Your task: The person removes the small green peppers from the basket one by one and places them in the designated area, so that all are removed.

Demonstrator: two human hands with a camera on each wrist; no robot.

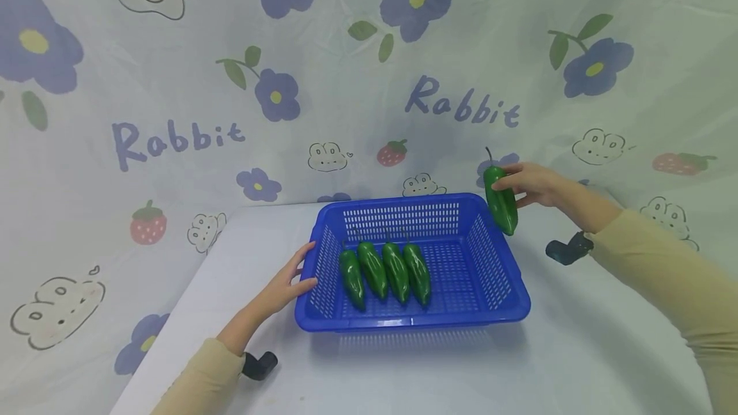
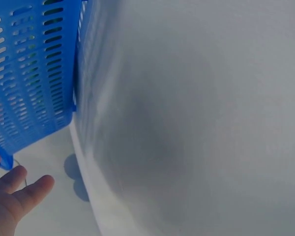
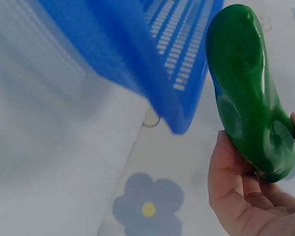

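Observation:
A glossy green pepper (image 1: pixel 500 200) is pinched near its stem end by my right hand (image 1: pixel 533 184), above the right rim of the blue basket (image 1: pixel 412 323). In the right wrist view the same pepper (image 3: pixel 248 93) hangs beside the basket wall, thumb on one side and fingers on the other. Several more green peppers (image 1: pixel 395 273) lie side by side in the basket's left half, stems toward the back. My left hand (image 1: pixel 282 284) rests against the basket's left rim with its fingers spread. The left wrist view shows this hand (image 2: pixel 14 196) beside the perforated basket wall (image 2: pixel 32 78).
The basket stands on a white table (image 1: pixel 415 376). Behind it hangs a pale curtain (image 1: pixel 323 37) printed with flowers, rabbits and strawberries. Dark devices are worn at the left wrist (image 1: pixel 259 366) and the right wrist (image 1: pixel 569 248).

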